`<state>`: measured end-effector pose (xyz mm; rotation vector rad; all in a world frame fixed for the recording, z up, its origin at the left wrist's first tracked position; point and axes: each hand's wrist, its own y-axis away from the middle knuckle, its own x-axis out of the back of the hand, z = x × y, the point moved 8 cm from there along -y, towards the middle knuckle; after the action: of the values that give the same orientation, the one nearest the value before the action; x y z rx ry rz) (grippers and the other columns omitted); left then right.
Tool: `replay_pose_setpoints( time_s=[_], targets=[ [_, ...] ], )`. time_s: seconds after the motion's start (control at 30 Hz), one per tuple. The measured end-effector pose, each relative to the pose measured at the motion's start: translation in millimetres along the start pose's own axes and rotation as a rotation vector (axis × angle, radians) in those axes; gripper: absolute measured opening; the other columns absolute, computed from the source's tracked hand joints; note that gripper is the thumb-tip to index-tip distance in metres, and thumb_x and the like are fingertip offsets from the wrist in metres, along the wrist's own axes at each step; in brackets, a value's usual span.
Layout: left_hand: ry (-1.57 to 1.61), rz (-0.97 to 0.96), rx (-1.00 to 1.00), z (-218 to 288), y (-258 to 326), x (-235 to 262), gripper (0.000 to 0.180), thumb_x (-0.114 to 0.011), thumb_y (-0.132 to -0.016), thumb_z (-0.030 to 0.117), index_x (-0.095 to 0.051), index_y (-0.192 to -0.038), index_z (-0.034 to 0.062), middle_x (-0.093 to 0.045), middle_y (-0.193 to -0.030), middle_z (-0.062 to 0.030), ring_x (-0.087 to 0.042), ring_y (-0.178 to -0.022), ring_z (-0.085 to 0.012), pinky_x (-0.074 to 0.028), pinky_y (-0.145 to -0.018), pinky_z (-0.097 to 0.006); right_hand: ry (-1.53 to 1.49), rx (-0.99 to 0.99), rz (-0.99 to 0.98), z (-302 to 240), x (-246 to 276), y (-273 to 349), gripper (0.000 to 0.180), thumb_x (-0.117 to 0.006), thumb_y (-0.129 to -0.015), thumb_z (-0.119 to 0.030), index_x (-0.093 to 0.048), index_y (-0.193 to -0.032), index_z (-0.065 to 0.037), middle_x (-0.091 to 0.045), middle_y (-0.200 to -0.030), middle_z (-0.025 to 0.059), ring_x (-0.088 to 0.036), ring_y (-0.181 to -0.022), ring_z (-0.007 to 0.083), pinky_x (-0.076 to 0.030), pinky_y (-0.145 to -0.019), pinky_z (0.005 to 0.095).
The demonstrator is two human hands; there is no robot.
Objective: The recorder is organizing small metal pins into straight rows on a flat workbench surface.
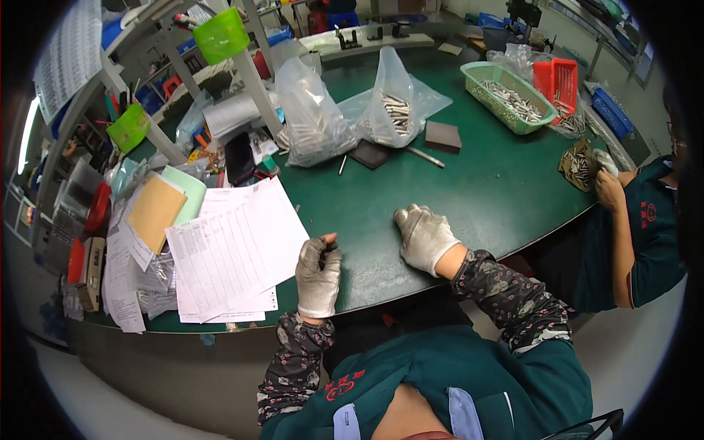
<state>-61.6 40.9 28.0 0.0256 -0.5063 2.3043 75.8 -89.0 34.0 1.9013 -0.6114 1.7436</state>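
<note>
My left hand (319,277), in a white glove with greyed fingers and one bare fingertip, is closed beside the right edge of the paper forms (238,246). My right hand (425,236), in a white glove, rests knuckles up on the green table (359,213), its fingers curled under. Whatever either hand may hold is hidden. Beyond my hands stand two clear plastic bags of metal pins, a left bag (312,117) and a right bag (396,110). A loose metal pin (425,158) lies near a dark block (443,137), and a thinner pin (342,165) lies farther left.
A green basket (506,121) of metal pins stands at the back right, next to a red basket (555,77). At the right edge a co-worker's gloved hand (606,163) is at a brown bag (577,167) of pins. Folders, a black case (240,158) and shelf posts crowd the left.
</note>
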Motion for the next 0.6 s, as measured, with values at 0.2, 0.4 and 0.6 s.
replay_pose_setpoints(
  time_s=[0.2,0.4,0.6],
  targets=[
    [0.094,-0.07,0.043,-3.3,-9.8,-20.8,0.02,-0.059,-0.084,0.002,-0.059,-0.104,0.0006,-0.055,-0.089,-0.0015,-0.052,-0.075,-0.0086,-0.045,-0.069,-0.021,0.07,0.001,0.01,2.8,-2.9,-7.3,0.028,-0.058,-0.078,-0.012,-0.053,-0.104,-0.002,-0.057,-0.101,0.0137,-0.059,-0.096,0.0274,-0.052,-0.076,0.038],
    [0.351,-0.171,0.255,-1.4,-28.5,-53.7,0.022,-0.056,-0.089,0.012,-0.058,-0.109,0.0029,-0.057,-0.091,-0.0009,-0.051,-0.072,-0.007,-0.044,-0.062,-0.019,-0.041,0.022,0.036,15.2,-1.7,-7.7,0.025,-0.054,-0.08,-0.009,-0.053,-0.104,-0.003,-0.059,-0.102,0.0162,-0.061,-0.096,0.0308,-0.051,-0.076,0.0404],
    [1.229,-0.261,0.628,-17.7,-42.0,-124.1,0.05,-0.042,-0.094,0.041,-0.047,-0.124,0.0019,-0.052,-0.121,-0.0152,-0.05,-0.11,-0.027,-0.037,-0.098,-0.041,-0.586,0.249,0.436,5.1,61.2,-4.4,0.035,-0.053,-0.073,-0.003,-0.051,-0.108,-0.003,-0.057,-0.099,0.0159,-0.056,-0.092,0.0365,-0.048,-0.076,0.0432]
  ],
)
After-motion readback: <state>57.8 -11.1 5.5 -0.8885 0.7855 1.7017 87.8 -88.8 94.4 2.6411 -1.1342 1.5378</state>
